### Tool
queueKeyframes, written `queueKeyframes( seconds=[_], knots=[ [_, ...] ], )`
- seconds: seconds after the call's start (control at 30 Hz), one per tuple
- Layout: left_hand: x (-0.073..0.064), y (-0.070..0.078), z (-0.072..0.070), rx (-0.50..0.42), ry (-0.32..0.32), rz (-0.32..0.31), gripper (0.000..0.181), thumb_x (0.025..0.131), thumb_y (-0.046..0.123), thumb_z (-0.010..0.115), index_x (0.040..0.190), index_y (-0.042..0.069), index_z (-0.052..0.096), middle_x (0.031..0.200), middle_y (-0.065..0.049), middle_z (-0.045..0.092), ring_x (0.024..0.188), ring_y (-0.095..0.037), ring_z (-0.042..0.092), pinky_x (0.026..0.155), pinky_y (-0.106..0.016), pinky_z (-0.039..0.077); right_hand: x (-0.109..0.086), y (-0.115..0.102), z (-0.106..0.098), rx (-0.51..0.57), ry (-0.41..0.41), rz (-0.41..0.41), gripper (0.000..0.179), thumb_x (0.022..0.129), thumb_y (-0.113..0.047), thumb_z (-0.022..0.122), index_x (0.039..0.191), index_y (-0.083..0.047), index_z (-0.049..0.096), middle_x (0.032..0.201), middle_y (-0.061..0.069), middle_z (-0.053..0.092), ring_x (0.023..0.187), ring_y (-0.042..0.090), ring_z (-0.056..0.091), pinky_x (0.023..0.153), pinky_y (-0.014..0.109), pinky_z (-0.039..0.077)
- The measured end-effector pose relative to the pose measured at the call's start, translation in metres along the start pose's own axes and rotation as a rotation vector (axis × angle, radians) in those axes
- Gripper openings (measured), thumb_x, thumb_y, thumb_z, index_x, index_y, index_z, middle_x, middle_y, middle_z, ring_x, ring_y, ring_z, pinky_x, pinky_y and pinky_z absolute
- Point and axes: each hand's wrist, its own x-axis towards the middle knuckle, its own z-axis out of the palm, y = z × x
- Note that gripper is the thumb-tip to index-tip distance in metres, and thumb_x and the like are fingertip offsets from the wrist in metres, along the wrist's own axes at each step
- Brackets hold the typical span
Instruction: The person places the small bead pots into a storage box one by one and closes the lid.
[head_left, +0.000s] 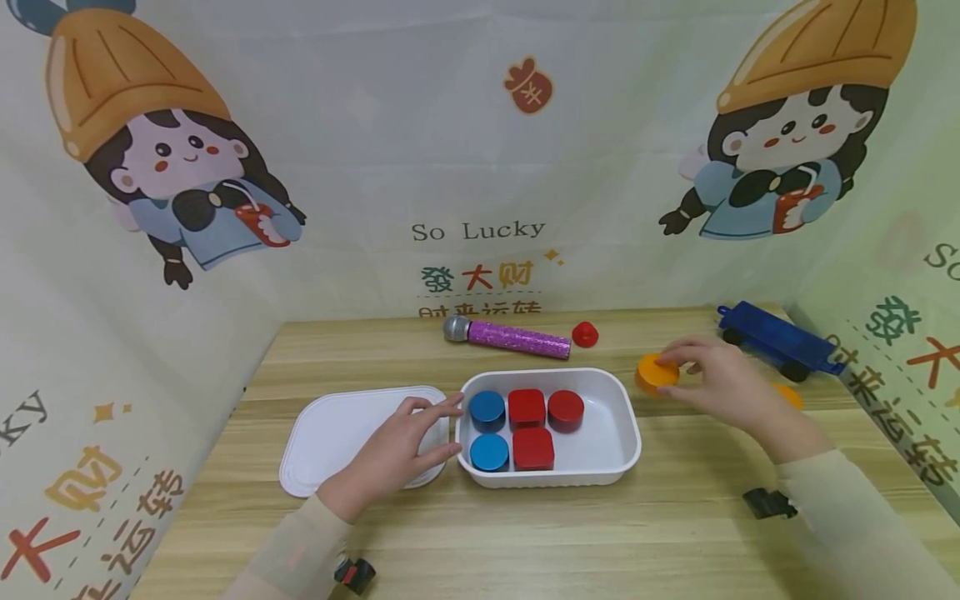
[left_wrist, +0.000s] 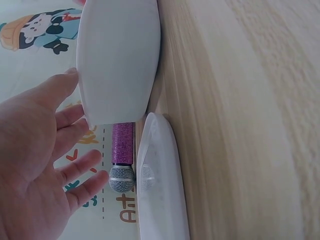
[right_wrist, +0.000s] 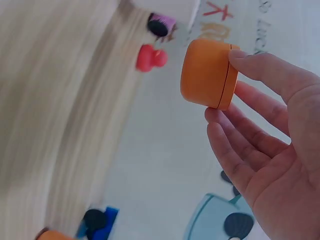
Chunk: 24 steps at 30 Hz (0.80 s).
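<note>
Between thumb and fingers my right hand (head_left: 716,383) pinches a round orange container (head_left: 657,374), held up off the table to the right of the white tray (head_left: 600,475). The right wrist view shows that orange container (right_wrist: 207,72) with a thin lid seam near the thumb. At the tray's left end my left hand (head_left: 393,450) has its fingers spread, the tips at the rim. Inside the tray sit two blue round containers (head_left: 487,410), two red squarish containers (head_left: 533,450) and one red round container (head_left: 566,410). The tray's right part shows bare white bottom.
A white lid (head_left: 330,433) lies left of the tray, partly under my left hand. Behind the tray are a purple glittery microphone (head_left: 517,337) and a small red knob-like piece (head_left: 585,334). At the right stand a blue toy cart (head_left: 780,337) and another orange piece (head_left: 789,396), partly hidden.
</note>
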Motion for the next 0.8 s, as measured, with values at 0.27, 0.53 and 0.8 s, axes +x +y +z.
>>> queueKeyframes(
  seconds=[0.27, 0.53, 0.8],
  knots=[
    [0.0, -0.001, 0.001, 0.008, 0.022, 0.021, 0.068, 0.097, 0.045, 0.07, 0.157, 0.026, 0.045, 0.139, 0.01, 0.065, 0.133, -0.023, 0.051, 0.107, -0.051, 0.051, 0.001, -0.031, 0.008, 0.013, -0.009, -0.046, 0.036, 0.084, -0.012, 0.086, 0.117, -0.005, 0.076, 0.126, 0.016, 0.068, 0.112, 0.036, 0.065, 0.092, 0.051, 0.06],
    [-0.001, -0.001, 0.001, -0.008, 0.01, 0.008, 0.068, 0.097, 0.045, 0.071, 0.158, 0.027, 0.044, 0.14, 0.01, 0.064, 0.134, -0.023, 0.05, 0.108, -0.051, 0.051, 0.0, -0.051, 0.026, 0.011, -0.078, -0.152, 0.033, 0.081, -0.013, 0.088, 0.113, -0.01, 0.078, 0.124, 0.011, 0.071, 0.112, 0.033, 0.067, 0.093, 0.048, 0.06],
    [-0.001, -0.001, 0.002, -0.009, 0.011, 0.012, 0.069, 0.097, 0.046, 0.07, 0.158, 0.027, 0.043, 0.14, 0.011, 0.064, 0.134, -0.023, 0.049, 0.108, -0.051, 0.051, -0.001, -0.062, 0.041, 0.019, -0.177, -0.232, 0.033, 0.081, -0.014, 0.088, 0.113, -0.012, 0.079, 0.122, 0.006, 0.072, 0.112, 0.028, 0.068, 0.096, 0.046, 0.059]
  ],
)
